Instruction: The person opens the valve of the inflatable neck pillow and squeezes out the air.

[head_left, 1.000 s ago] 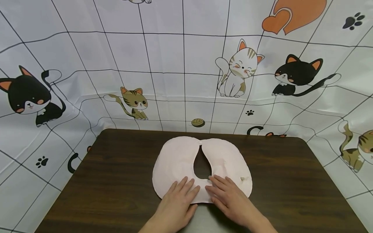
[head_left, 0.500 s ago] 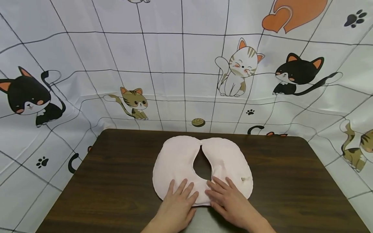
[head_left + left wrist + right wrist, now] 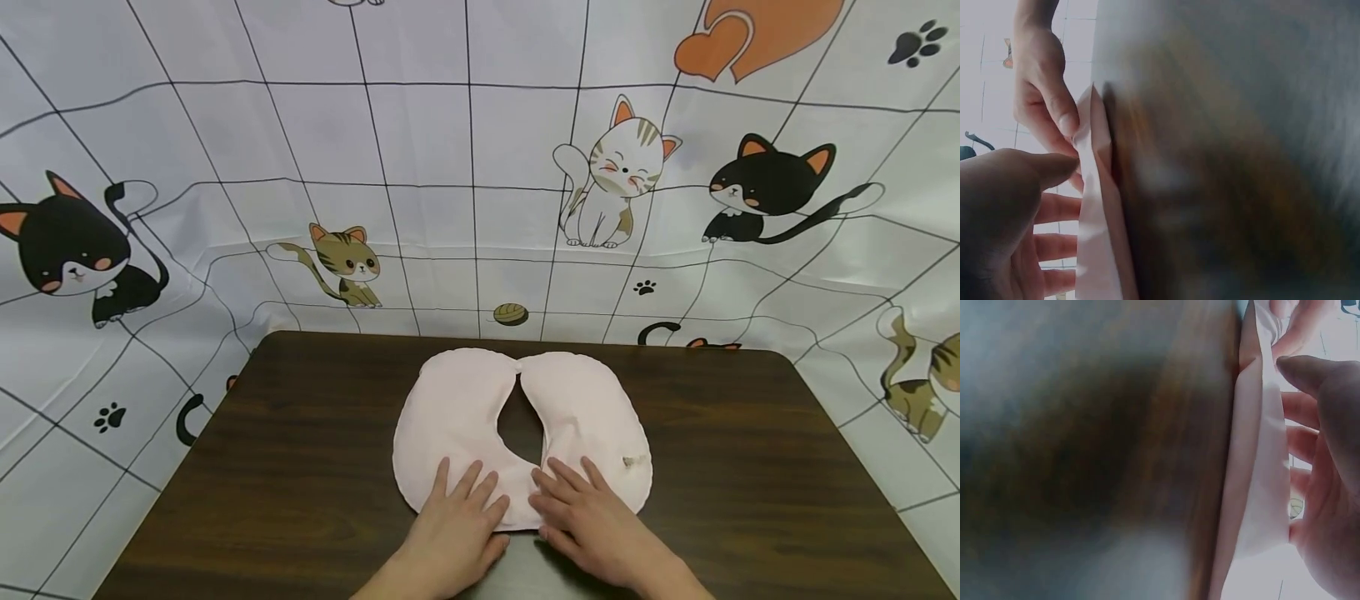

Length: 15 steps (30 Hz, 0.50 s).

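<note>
A pale pink neck pillow cover [image 3: 450, 417] lies flat on the dark wooden table, its two rounded ends meeting at the far side around a teardrop-shaped opening. My left hand [image 3: 456, 529] rests on its near edge, left of the middle, fingers spread and straight. Beside it my right hand [image 3: 588, 521] touches the near edge below the opening, fingers extended. Both wrist views show the fingertips on top of the thin, soft pink fabric [image 3: 1100, 225], with the thumbs at its near edge. A small tag-like mark [image 3: 628, 461] shows on the right side of the cover.
The dark brown table [image 3: 300, 450] extends to both sides of the pink piece. Behind and around it hangs a white curtain [image 3: 420, 217] with a black grid and cartoon cats. Its folds meet the table's far edge.
Both hands have shifted slightly on the near edge, the left one's fingers spreading apart. The pink piece's near edge has moved a little toward me.
</note>
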Tool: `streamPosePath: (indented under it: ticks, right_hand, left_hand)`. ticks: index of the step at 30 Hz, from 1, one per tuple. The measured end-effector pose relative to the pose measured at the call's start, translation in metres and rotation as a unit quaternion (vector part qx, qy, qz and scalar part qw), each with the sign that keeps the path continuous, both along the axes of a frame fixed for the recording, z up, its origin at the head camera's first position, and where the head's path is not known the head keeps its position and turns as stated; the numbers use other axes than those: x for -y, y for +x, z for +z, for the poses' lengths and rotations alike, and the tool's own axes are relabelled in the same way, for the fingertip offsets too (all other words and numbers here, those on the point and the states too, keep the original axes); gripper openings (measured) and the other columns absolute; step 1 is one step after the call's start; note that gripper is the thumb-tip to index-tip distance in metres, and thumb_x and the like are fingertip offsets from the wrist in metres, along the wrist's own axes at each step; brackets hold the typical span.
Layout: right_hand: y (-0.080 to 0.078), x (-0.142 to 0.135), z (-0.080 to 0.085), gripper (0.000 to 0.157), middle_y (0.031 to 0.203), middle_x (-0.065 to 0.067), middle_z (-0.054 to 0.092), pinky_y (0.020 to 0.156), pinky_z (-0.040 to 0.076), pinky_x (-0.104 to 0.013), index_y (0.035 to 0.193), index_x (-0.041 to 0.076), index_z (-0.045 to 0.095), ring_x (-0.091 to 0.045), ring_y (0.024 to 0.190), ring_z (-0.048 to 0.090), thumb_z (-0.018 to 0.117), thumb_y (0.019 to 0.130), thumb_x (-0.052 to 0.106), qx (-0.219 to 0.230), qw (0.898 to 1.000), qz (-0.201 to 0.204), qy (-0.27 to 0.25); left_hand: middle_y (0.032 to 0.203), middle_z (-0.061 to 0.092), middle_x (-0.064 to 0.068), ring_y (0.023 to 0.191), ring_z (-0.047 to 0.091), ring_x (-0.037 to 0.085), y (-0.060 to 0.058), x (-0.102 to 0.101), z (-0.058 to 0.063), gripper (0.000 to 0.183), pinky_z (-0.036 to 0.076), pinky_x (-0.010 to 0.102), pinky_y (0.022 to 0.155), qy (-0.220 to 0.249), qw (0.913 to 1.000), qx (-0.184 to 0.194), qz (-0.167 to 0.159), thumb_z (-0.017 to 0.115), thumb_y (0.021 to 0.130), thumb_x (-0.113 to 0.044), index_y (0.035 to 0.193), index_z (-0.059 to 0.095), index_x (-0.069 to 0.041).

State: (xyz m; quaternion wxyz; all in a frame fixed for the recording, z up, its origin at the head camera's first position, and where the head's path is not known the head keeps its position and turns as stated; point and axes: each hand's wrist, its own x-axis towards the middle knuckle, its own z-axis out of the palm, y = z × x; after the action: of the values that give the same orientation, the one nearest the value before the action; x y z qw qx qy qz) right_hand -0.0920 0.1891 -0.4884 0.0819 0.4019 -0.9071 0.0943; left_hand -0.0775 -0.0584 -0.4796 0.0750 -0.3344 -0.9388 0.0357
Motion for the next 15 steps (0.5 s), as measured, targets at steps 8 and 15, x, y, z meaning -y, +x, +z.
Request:
streamPosePath:
  ticks: [8,15]
  right_hand:
    - [-0.021,0.000,0.025,0.036,0.146,-0.011,0.058,0.108,0.034,-0.066,0.129,0.017,0.072,-0.035,0.140,0.047,0.059,0.104,0.039,0.041,0.999,0.008,0.004]
    - [-0.060,0.000,0.030,0.053,0.156,-0.019,0.045,0.111,0.029,-0.068,0.147,0.011,0.056,-0.040,0.146,0.038,0.063,0.101,0.037,0.059,0.998,-0.032,-0.016]
  left_hand:
    - [0.152,0.052,0.007,0.145,0.041,0.031,-0.031,0.006,0.011,0.049,0.029,0.065,0.113,0.083,0.9944,0.049,0.043,0.051,0.105,-0.048,0.142,0.062,-0.018]
    - [0.154,0.048,0.017,0.146,0.038,0.039,-0.082,0.012,0.007,0.050,0.029,0.065,0.113,0.162,0.9810,0.061,0.087,0.054,0.105,-0.041,0.145,0.059,-0.010]
